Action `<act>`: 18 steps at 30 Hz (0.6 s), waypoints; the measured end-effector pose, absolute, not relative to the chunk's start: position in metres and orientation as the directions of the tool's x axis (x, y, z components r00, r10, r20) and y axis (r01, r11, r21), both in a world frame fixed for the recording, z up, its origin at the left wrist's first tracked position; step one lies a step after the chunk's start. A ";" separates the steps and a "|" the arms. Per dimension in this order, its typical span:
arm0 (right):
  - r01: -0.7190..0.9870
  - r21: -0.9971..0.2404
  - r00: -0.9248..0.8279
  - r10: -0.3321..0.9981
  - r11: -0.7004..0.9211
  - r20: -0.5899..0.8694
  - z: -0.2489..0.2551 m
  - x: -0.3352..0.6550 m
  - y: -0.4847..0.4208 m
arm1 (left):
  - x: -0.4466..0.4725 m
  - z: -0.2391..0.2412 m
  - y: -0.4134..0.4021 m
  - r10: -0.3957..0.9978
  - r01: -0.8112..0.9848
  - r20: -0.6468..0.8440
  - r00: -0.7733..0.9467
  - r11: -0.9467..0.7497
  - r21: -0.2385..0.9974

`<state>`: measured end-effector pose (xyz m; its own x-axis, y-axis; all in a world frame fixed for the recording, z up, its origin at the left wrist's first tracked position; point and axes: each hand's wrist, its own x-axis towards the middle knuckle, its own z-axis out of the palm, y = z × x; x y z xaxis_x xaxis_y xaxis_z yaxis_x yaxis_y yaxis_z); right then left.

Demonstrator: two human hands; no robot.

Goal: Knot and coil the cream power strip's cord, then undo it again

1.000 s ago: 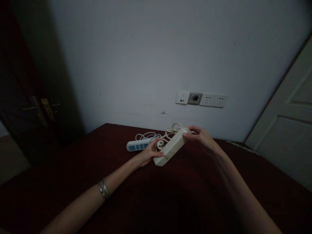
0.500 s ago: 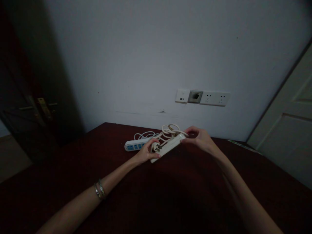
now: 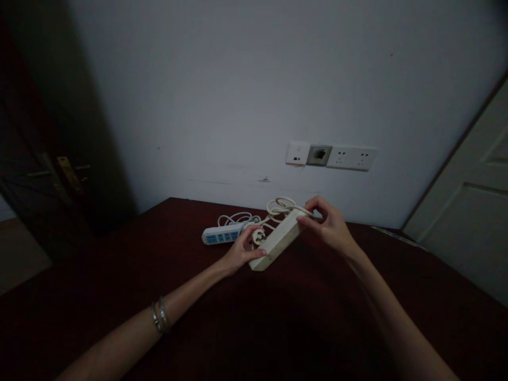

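Tipped up since half a second ago, a white power strip [image 3: 281, 237] now shows more of its long side at the center of the frame — slanting from lower left to upper right between two hands. I watch from afar as the left hand [image 3: 240, 251] grips its near end, thumb pressed on the casing, a round plug [image 3: 259, 236] beside the fingers. The right hand [image 3: 330, 225] is closed on its far end, where a pale cable [image 3: 289, 200] loops behind. Whether the strip clears the dark red worktop [image 3: 278, 323] I cannot tell. Just left of it lies a second strip with blue sockets [image 3: 219, 236] — wall outlets [image 3: 351, 157] sit right of center above.
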<state>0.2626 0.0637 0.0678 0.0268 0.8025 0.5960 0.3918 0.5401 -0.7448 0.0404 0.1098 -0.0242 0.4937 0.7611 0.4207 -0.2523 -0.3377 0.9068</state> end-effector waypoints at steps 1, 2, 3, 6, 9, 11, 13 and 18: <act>0.396 -0.737 0.041 0.792 0.547 0.610 0.068 0.262 0.063 | 0.043 -0.024 0.106 0.768 -0.280 0.416 0.486 -0.314 0.907; 0.404 -0.728 0.050 0.782 0.554 0.622 0.068 0.262 0.063 | 0.046 -0.024 0.103 0.778 -0.305 0.411 0.476 -0.293 0.906; 0.415 -0.719 0.057 0.773 0.557 0.632 0.068 0.262 0.064 | 0.048 -0.024 0.099 0.790 -0.327 0.404 0.461 -0.272 0.905; 0.459 -0.698 0.083 0.756 0.550 0.650 0.067 0.263 0.065 | 0.055 -0.023 0.089 0.830 -0.374 0.367 0.420 -0.210 0.903; 0.470 -0.694 0.110 0.744 0.545 0.660 0.066 0.265 0.067 | 0.059 -0.022 0.082 0.856 -0.396 0.335 0.394 -0.171 0.902; 0.458 -0.699 0.126 0.738 0.549 0.663 0.064 0.265 0.069 | 0.060 -0.022 0.080 0.865 -0.401 0.328 0.381 -0.165 0.901; 0.449 -0.700 0.137 0.731 0.556 0.669 0.062 0.265 0.071 | 0.061 -0.023 0.079 0.872 -0.409 0.317 0.373 -0.152 0.900; 0.480 -0.656 0.172 0.671 0.582 0.721 0.054 0.262 0.079 | 0.065 -0.026 0.069 0.890 -0.440 0.254 0.378 -0.069 0.895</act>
<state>0.2623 0.0793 0.0545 0.1718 0.6713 0.7210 0.4799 0.5821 -0.6564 0.0654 0.0694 -0.0259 0.3779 0.8904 0.2537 -0.4398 -0.0685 0.8955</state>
